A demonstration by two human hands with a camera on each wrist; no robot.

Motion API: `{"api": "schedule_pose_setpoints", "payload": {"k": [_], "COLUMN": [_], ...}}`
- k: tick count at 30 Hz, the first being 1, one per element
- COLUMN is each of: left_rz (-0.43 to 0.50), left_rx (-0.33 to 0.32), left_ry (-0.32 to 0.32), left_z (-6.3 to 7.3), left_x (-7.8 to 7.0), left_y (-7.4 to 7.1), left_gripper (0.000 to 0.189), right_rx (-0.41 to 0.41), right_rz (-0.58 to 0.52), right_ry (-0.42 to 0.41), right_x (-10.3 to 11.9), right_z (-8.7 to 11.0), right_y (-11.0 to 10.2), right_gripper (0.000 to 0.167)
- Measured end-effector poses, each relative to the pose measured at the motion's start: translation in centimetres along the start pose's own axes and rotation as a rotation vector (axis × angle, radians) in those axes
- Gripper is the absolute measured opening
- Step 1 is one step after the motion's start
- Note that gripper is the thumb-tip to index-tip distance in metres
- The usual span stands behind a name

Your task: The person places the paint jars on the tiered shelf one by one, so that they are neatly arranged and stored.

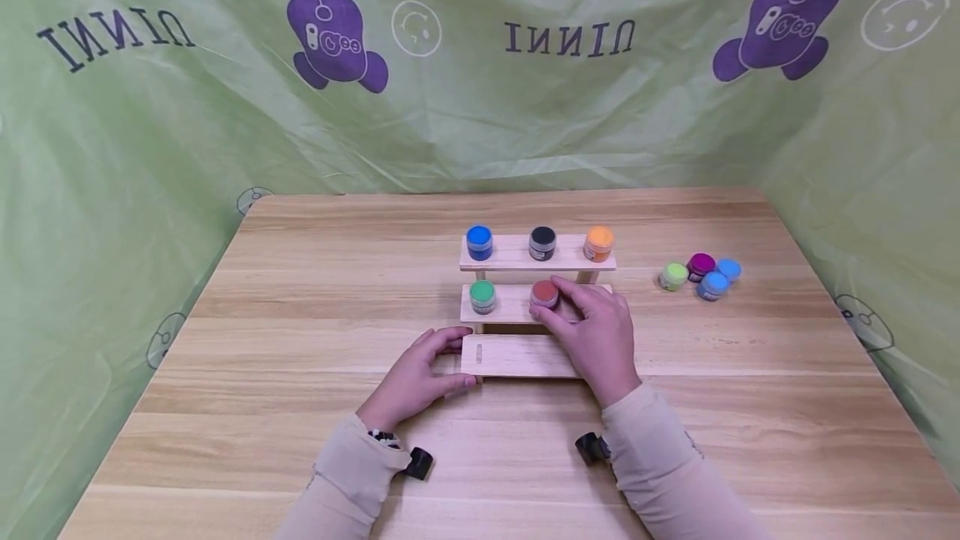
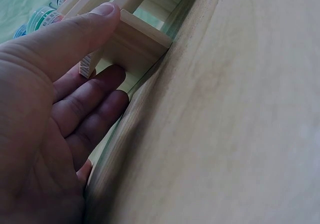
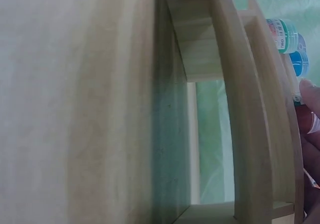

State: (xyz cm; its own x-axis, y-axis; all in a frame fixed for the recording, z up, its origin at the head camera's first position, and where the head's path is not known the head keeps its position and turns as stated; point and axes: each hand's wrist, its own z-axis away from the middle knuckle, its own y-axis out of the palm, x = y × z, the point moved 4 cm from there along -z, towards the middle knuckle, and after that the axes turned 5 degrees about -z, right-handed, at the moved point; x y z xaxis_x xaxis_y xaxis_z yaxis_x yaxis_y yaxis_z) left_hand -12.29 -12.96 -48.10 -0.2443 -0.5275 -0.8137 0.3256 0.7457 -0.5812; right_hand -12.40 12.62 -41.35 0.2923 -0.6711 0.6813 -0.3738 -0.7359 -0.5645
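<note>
A three-tier wooden stand (image 1: 525, 357) is at the middle of the table in the head view. My right hand (image 1: 602, 338) pinches a reddish-brown paint pot (image 1: 545, 293) between thumb and fingers at the middle tier. To its left, a green paint pot (image 1: 483, 297) sits on that tier. On the top tier are blue (image 1: 479, 243), black (image 1: 542, 243) and orange (image 1: 598, 244) pots. My left hand (image 1: 420, 375) holds the left end of the bottom tier, thumb at the front and fingers behind. In the right wrist view, only part of the right hand (image 3: 312, 151) shows.
Right of the stand lie a lime-green pot (image 1: 673, 277), a purple pot (image 1: 701, 266) and two light-blue pots (image 1: 712, 286). The wooden table (image 1: 315, 290) meets green printed sheeting (image 1: 465, 132) at the back and sides.
</note>
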Motion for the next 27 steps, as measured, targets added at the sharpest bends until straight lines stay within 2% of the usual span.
{"api": "schedule_pose_setpoints", "payload": {"k": [5, 11, 20, 27], "left_rz": [0.021, 0.036, 0.021, 0.026], "left_rx": [0.001, 0.007, -0.002, -0.004], "left_ry": [-0.002, 0.004, 0.007, 0.006], "left_z": [0.0, -0.1, 0.0, 0.1], "left_x": [0.2, -0.1, -0.3, -0.2], "left_y": [0.0, 0.2, 0.2, 0.0], "left_gripper": [0.068, 0.067, 0.067, 0.067], "right_rx": [-0.005, 0.012, 0.115, 0.193], "right_rz": [0.002, -0.047, -0.098, -0.122], "right_ry": [-0.025, -0.006, -0.003, 0.044], "right_x": [-0.1, -0.6, -1.5, -1.8], "right_z": [0.2, 0.2, 0.0, -0.4], "right_y": [-0.2, -0.8, -1.5, -1.8], "right_gripper": [0.055, 0.051, 0.044, 0.043]}}
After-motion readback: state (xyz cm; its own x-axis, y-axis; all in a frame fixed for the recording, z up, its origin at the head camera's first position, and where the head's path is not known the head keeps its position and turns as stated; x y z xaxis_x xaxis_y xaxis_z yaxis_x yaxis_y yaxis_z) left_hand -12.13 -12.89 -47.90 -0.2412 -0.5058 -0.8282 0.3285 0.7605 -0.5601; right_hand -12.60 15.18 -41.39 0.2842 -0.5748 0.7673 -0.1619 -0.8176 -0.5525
